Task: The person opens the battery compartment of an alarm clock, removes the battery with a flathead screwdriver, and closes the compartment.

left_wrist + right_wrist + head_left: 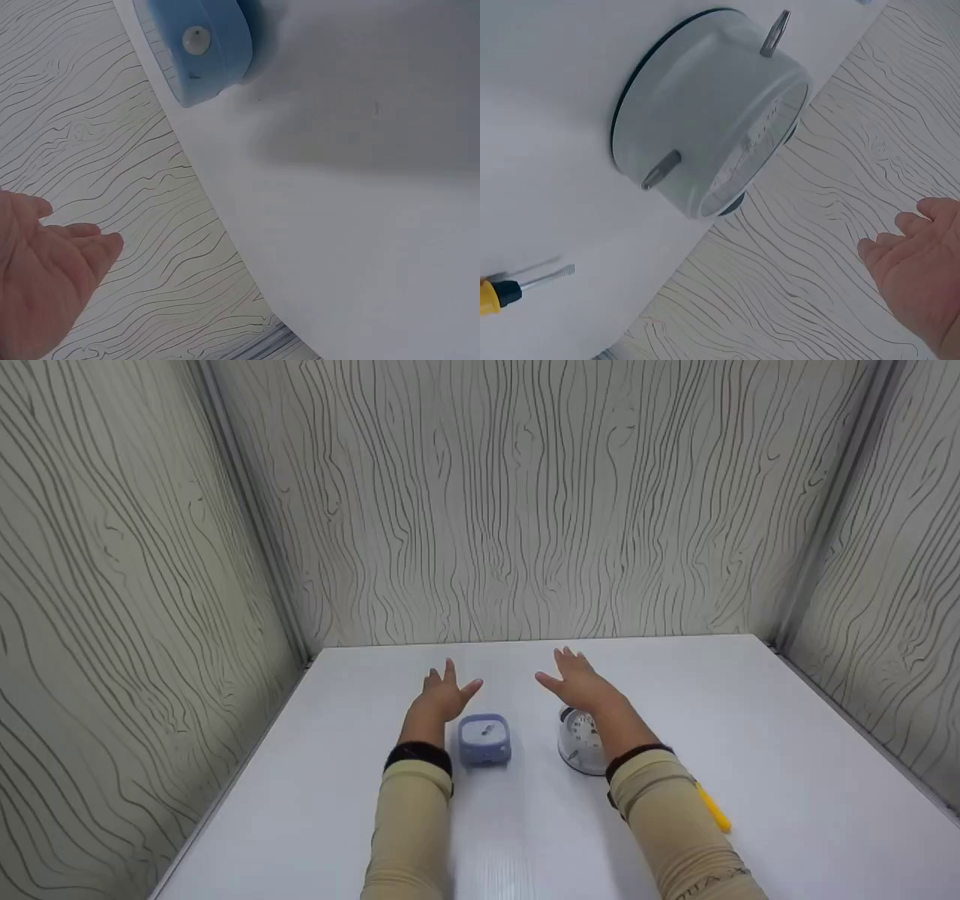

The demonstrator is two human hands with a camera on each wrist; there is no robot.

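Observation:
My left hand (pixel 444 697) is held out with its fingers spread, just beyond and left of a small blue square clock (pixel 484 744). In the left wrist view that blue clock (pixel 214 64) shows a round white knob on its side. My right hand (pixel 589 688) reaches out over the table, fingers extended and holding nothing. Under the right wrist is a white round alarm clock (pixel 576 748), partly covered by the arm. The right wrist view shows this alarm clock (pixel 682 105) lying on its back, two metal legs sticking out of its side. Neither hand touches a clock.
A screwdriver with a yellow handle (pixel 714 808) lies right of the right forearm, partly hidden by it; its metal shaft (pixel 549 277) shows in the right wrist view. The white table (pixel 315 780) is bounded by wood-grain panels (pixel 495 510) behind and at both sides.

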